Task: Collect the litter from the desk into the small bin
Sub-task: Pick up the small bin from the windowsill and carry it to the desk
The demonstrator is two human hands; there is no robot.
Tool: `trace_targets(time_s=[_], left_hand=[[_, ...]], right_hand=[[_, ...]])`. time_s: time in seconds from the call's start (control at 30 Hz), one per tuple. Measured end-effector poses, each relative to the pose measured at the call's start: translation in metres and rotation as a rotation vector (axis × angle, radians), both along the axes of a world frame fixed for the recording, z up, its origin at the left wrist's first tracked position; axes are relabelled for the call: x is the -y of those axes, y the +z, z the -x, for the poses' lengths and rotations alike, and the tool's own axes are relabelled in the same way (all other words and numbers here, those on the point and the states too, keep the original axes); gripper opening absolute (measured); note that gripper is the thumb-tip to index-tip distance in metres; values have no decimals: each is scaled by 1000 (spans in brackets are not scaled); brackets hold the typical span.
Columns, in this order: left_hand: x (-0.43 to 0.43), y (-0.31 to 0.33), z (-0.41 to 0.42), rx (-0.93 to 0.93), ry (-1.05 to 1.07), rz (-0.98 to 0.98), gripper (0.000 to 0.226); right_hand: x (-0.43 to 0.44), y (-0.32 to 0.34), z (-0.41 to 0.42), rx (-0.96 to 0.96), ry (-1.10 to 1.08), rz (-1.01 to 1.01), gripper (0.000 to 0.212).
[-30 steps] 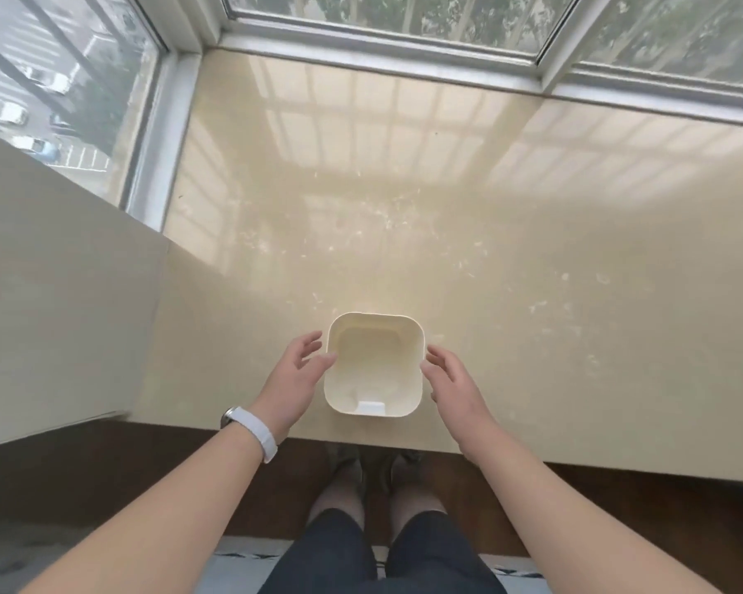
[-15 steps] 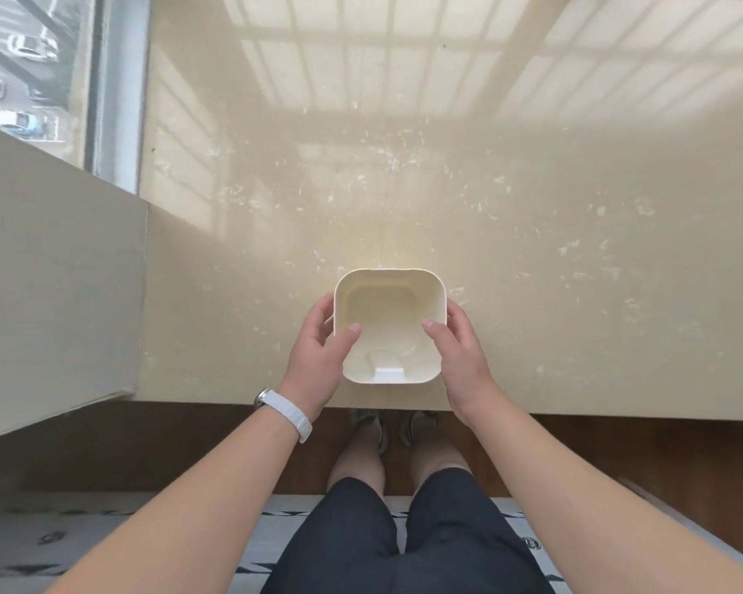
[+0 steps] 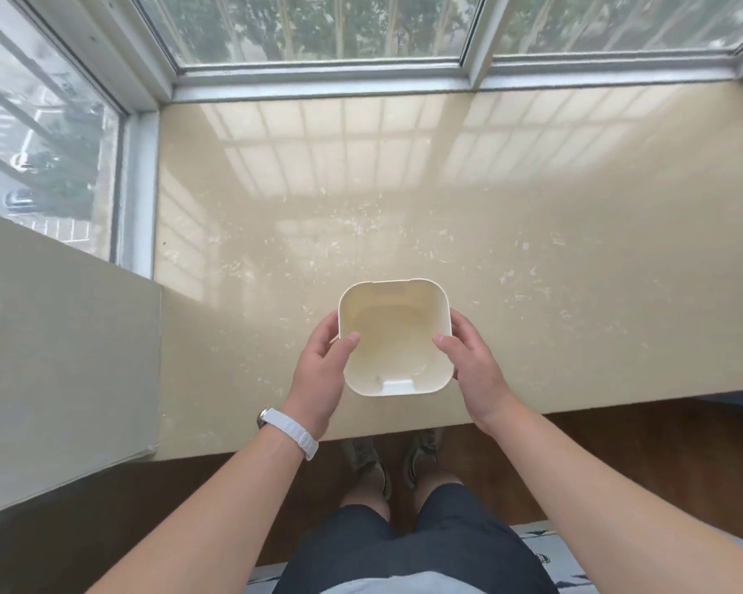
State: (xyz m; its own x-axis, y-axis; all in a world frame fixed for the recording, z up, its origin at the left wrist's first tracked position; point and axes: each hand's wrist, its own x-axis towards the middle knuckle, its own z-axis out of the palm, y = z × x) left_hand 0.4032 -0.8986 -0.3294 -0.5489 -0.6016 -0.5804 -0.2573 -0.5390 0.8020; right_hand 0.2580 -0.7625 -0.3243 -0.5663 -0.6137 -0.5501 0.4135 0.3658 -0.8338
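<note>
A small cream square bin (image 3: 393,293) sits near the front edge of the glossy beige desk (image 3: 532,250), its open top facing me and nothing inside. My left hand (image 3: 320,375) grips its left wall, thumb over the rim. My right hand (image 3: 472,366) grips its right wall the same way. A white watch band is on my left wrist. Many small pale flecks are scattered over the desk surface beyond the bin.
Windows with grey frames (image 3: 318,79) line the far and left sides of the desk. A beige cabinet top (image 3: 61,358) stands to the left. Below the desk edge are a dark wood floor, my legs and my shoes.
Both hands closed from beside the bin onto its two sides. The view then tilted up, bringing the windows into sight.
</note>
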Motion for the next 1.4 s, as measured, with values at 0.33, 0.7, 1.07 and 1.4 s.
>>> trace_targets(time_s=[0.33,0.7,1.07,1.4], left_hand=[[-43,83,59,-187,-352,212,50],[-126,142,167,-326,-519,428,57],[-268,183,311,-440,-796,382,54],[-431,197,399,-526,-1096,358,55]], right_hand=[[-64,92,32,-150,-297,111,39],[-169,163,88,-266,-517,281,33],[-329,189,178,-363,-748,295,34],[-480,194,211,-479,-1107,225,33]])
